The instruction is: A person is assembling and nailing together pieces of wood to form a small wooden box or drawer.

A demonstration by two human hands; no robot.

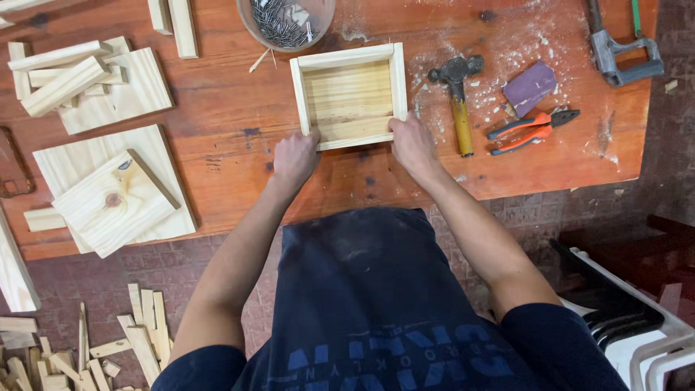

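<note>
Small square wooden tray [350, 94] sits upper centre of frame on the reddish-brown wood surface [232, 116], pale pine, w/ four thin raised side strips around a flat grained base. Left hand [295, 156] is at the tray's lower-left corner, fingers curled w/ tips touching the near strip; right hand [411, 141] at the lower-right corner, fingers bent over and pressed on that corner. Both hands half-closed on the near edge, gripping the tray from either side; tray lies just above the fingers in frame, flat on the surface.

Right of tray: hammer [457, 94], dark metal head, yellowish wood handle, lying amid white sawdust. Further right, a purple-brown sandpaper piece [530, 87] and orange-handled pliers [532, 130]. Grey metal clamp [622, 54] at upper right.

Top centre, just above the tray: round container of nails [286, 22], thin grey metal.

Left side of frame: flat pine boards [116, 192] stacked, light, knotty, square-cut; above them more boards w/ pine strips [61, 76] laid across. Offcut strips [137, 340] on the brick floor, lower left. White plastic chairs [644, 333] stacked at lower right.
</note>
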